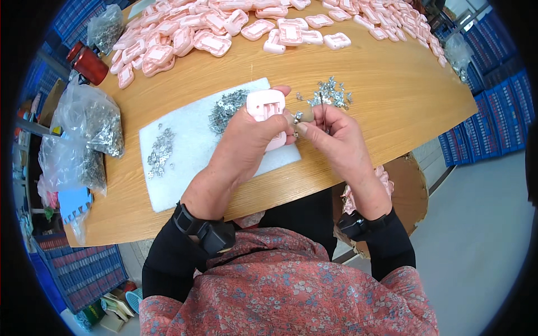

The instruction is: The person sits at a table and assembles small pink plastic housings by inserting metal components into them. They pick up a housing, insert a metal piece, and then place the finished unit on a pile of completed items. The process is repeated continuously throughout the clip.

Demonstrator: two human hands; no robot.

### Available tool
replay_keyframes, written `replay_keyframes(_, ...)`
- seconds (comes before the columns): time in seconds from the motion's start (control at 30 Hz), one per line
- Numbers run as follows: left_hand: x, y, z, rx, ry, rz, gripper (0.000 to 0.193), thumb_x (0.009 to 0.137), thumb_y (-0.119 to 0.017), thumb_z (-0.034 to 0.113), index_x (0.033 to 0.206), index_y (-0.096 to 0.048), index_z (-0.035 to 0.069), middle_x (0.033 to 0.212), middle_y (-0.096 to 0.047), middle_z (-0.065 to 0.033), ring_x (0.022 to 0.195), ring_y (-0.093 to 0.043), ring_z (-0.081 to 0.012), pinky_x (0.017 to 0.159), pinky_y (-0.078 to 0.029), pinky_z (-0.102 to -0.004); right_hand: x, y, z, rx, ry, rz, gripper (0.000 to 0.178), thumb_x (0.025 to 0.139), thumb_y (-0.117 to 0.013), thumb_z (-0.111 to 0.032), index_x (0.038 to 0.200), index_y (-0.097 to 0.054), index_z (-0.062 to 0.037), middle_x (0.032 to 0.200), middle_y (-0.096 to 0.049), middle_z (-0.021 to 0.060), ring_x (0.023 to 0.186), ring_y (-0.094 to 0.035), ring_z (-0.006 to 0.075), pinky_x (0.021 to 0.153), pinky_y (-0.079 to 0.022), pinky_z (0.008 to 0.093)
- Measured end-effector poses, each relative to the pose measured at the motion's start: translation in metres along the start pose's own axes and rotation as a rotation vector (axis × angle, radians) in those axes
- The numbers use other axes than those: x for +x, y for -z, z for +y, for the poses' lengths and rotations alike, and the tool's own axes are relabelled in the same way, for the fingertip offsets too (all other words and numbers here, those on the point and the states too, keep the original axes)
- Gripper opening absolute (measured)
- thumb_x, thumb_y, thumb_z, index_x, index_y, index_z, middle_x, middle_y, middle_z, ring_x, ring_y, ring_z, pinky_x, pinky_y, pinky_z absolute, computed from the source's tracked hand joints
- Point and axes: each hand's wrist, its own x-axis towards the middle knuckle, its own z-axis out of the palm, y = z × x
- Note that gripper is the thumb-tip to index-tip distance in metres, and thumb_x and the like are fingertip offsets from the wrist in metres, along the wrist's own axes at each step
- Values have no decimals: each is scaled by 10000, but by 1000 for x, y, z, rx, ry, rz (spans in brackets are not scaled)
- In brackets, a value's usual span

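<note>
My left hand is closed round a pale pink plastic casing with a slotted recess, its thumb across the front. Close against its right side, my right hand pinches a small shiny metal piece at its fingertips. A thin dark rod-like tool sticks up from the same hand; its kind I cannot make out. Something beige covers one of the fingertips there. Under and beside my left hand lies a white foam sheet with a dense heap of metal pieces and a smaller scatter.
More loose metal pieces lie on the wooden table beyond my right hand. Many pink casings pile along the far edge. Clear bags of metal parts and a red canister stand left. A cardboard box sits below right.
</note>
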Motion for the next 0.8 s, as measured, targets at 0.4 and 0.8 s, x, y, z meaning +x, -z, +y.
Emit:
replay_keyframes(0.4,-21,18,4,-402,154,-55,636,1039,-223,499,1391,-475,33,862,-640,-99,793,-635,-223,739,-556,-412,-1,-16,-1,-116,119,44,118,909,-677,-105,921,-598,-18,771,-521,-62,712,-441,36,637,-387,218)
replay_keyframes(0.8,-39,43,12,-387,-248,39,609,1017,-229,444,1383,-470,20,1076,-652,-161,985,-633,-265,905,-505,-405,-18,-59,-23,371,-390,-374,87,950,-619,-117,1008,-597,-56,850,-559,-59,717,-467,13,641,-376,179)
